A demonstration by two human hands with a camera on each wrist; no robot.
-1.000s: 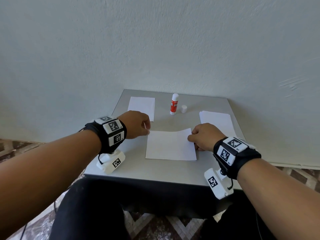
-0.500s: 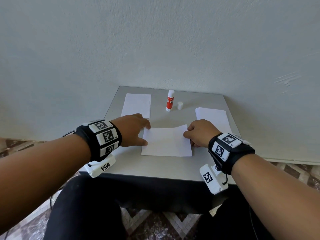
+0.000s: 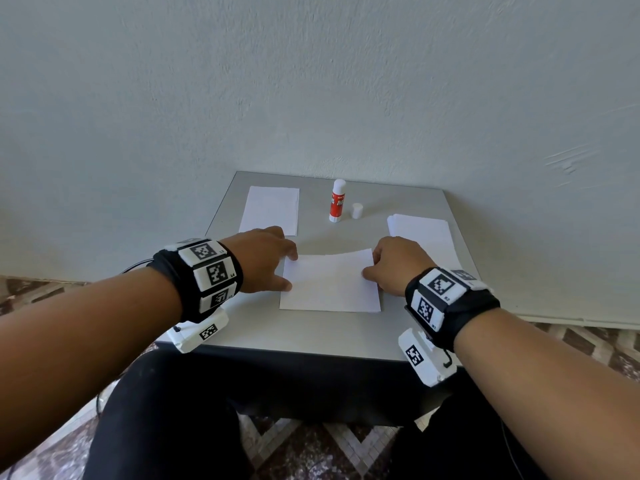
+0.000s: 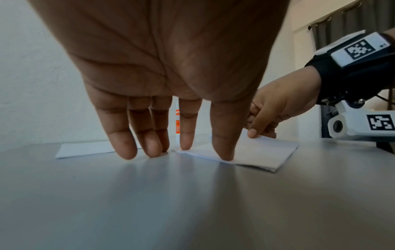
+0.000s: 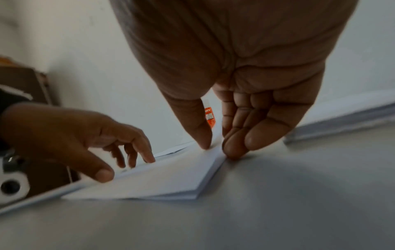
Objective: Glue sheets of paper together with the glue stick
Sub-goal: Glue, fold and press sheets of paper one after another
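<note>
White paper, centre: top sheet [image 3: 330, 284] lies over another sheet on the grey table [image 3: 311, 332]; the two layers show at the near right corner in the right wrist view; far edge bowed up slightly.
Left hand [image 3: 263, 259]: fingers straight and spread, thumb tip and index tip pressing the sheet's left edge; nothing clamped.
Right hand [image 3: 394, 266]: thumb on top of the right edge, fingers curled at the edge beside it. Reads as a pinch on the top sheet.
Glue stick [image 3: 337, 200]: upright, uncapped, well beyond both hands, between them; cap [image 3: 357, 211] just beside it.
Other paper: single sheet [image 3: 270, 209] just beyond the left hand; small stack [image 3: 424, 233] just beyond the right hand.
Step (judged): seating the top sheet on the glued one.
Method note: keep the left edge pinned as the hinge; check corners coincide before the right hand lets go; then smooth from the left grip across to the right, flattening the bowed far edge last.
Risk: sliding after contact would smear glue and skew the edges.
</note>
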